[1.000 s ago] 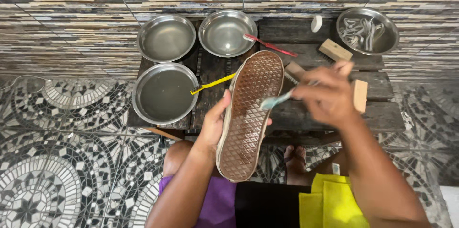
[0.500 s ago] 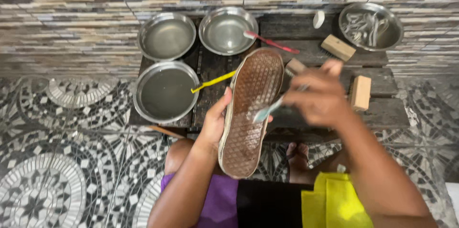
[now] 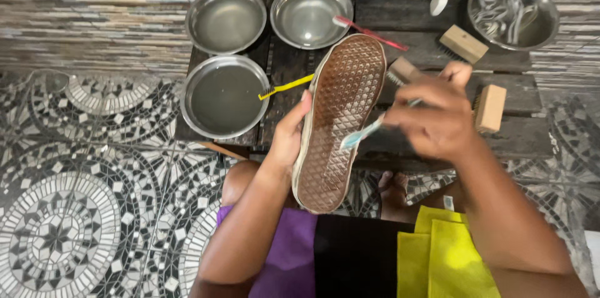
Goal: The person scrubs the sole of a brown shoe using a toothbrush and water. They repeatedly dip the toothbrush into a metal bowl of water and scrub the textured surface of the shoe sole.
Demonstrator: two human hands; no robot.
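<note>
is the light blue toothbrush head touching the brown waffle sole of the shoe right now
Touching. In the head view, the light blue toothbrush in the right hand overlaps the brown waffle-patterned sole with no gap showing, though motion blur softens it.

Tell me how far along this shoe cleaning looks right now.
Set out already: three metal bowls holding liquid and laces soaking in a fourth bowl. In hand: the left hand holds the shoe sole up while the right hand works a light-blue toothbrush at the sole's edge. Left: the brown sole's tread looks dull; whether it is clean cannot be told. The wooden brushes lie unused.
</note>
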